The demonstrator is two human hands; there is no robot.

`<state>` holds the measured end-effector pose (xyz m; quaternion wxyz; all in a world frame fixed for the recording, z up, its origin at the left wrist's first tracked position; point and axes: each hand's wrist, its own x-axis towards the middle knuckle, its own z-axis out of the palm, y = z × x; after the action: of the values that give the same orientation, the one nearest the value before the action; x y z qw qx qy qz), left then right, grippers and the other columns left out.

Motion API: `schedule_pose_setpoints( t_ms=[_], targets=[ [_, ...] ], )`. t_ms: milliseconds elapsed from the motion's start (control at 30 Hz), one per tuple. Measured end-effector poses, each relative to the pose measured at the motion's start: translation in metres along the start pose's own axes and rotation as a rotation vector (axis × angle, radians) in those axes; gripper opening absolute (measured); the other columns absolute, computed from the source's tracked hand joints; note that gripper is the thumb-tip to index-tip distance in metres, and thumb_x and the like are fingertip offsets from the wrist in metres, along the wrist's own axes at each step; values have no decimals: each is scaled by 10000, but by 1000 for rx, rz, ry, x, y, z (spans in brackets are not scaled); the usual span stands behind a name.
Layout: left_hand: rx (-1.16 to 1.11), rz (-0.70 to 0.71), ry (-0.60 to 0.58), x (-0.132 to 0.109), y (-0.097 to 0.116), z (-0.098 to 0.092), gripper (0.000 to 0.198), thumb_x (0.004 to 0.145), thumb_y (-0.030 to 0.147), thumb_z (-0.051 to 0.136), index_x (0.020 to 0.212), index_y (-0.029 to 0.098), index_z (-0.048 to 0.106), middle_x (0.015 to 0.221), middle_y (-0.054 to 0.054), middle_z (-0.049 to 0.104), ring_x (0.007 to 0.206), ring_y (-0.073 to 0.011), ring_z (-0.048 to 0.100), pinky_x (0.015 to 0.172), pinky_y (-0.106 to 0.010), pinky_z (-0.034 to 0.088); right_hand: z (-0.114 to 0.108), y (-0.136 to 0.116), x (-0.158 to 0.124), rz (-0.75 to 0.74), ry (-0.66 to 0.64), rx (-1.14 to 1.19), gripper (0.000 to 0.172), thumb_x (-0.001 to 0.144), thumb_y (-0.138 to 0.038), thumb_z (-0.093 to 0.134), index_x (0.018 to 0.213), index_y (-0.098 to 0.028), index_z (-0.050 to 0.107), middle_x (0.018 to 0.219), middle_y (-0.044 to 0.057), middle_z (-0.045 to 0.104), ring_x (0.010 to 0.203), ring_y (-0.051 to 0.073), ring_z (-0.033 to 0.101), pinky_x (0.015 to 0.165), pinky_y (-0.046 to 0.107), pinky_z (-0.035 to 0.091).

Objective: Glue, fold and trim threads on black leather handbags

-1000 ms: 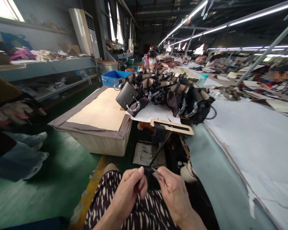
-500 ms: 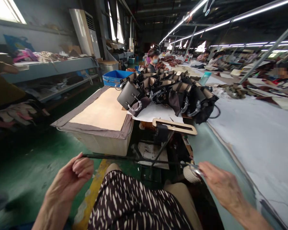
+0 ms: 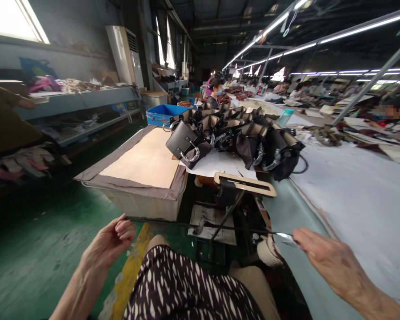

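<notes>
My left hand (image 3: 115, 238) is closed, pinching one end of a thin black strip (image 3: 250, 230) between thumb and fingers. The strip stretches nearly straight across above my lap. At its other end, my right hand (image 3: 333, 262) grips shiny metal scissors (image 3: 286, 239), with the blades pointing left along the strip. Whether the right fingers also pinch the strip is hidden. Just left of and below the scissors is a whitish wound roll (image 3: 269, 252). Beyond the strip stands a slotted, pale-edged frame (image 3: 246, 184) with a black piece (image 3: 226, 193) hanging from it.
Several black handbags (image 3: 226, 129) with wrapped handles crowd the table ahead. A cloth-lined bin (image 3: 146, 202) topped by a beige sheet stands left, with a blue crate (image 3: 163, 116) behind. On the right runs a pale table (image 3: 363, 186). Co-workers are at both sides and farther back.
My right hand and the scissors have moved right, and the black strip now looks straighter and thinner. My left hand, still pinching, sits slightly farther right in view. The whole view has tilted slightly.
</notes>
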<state>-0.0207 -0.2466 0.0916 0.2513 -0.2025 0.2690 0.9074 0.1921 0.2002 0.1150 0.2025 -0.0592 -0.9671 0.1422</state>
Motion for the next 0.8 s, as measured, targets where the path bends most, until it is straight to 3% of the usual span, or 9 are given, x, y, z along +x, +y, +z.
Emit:
schedule_pose_setpoints(
  t_ms=[67,100,167,233,333,400,467,533,800],
  targets=[
    [62,21,3,0,-2,-3,321,849,47,342,554,174,335,516,19,430,458,-94,462,431,-229,445,1,-12,2,193,-80,181,217,796,-360,521,614,-243,510,567,-2,446,491,144,411,474,307,322],
    [69,48,32,-1,-5,-3,325,850,60,341,543,168,345,570,-9,485,541,-124,526,498,-279,496,2,-20,5,319,-56,368,208,788,-394,544,644,-245,537,594,5,475,528,158,450,503,312,372],
    [8,101,92,0,-16,2,355,865,91,320,517,163,330,702,-60,561,744,-189,597,641,-385,539,6,-38,15,465,36,889,202,739,-443,608,682,-250,590,737,45,575,666,203,543,619,361,461],
    [-117,126,98,3,-33,11,373,888,112,294,520,162,317,727,-60,562,802,-189,602,711,-415,538,11,-57,28,555,188,1407,245,714,-454,639,612,-240,574,855,57,607,776,218,577,743,403,493],
    [-296,119,68,9,-60,20,352,922,114,252,586,161,347,550,38,419,514,-60,506,570,-218,522,19,-79,43,690,339,1970,234,709,-302,693,588,-209,515,673,-28,556,676,123,577,803,350,519],
    [-306,45,9,13,-73,18,343,934,127,242,602,171,320,517,65,340,400,-27,386,403,-120,398,23,-89,46,737,298,2208,243,718,-174,687,606,-190,473,548,-84,440,488,41,477,628,194,530],
    [-238,-8,-37,17,-80,11,339,934,138,256,600,183,285,512,71,303,362,-25,318,327,-123,292,28,-95,43,786,220,2288,296,737,-133,664,591,-183,412,512,-99,363,385,16,350,399,113,407],
    [-158,0,-38,21,-83,5,332,929,144,281,600,185,279,508,76,276,345,-27,278,311,-141,250,31,-98,39,838,196,2237,332,754,-147,651,581,-186,370,498,-99,325,355,24,279,306,134,278],
    [29,15,-41,32,-80,16,342,923,182,323,582,169,304,479,81,262,319,-20,239,307,-152,155,28,-81,39,849,175,1986,313,779,-177,624,620,-196,355,476,-100,297,357,35,176,336,160,160]
  ],
)
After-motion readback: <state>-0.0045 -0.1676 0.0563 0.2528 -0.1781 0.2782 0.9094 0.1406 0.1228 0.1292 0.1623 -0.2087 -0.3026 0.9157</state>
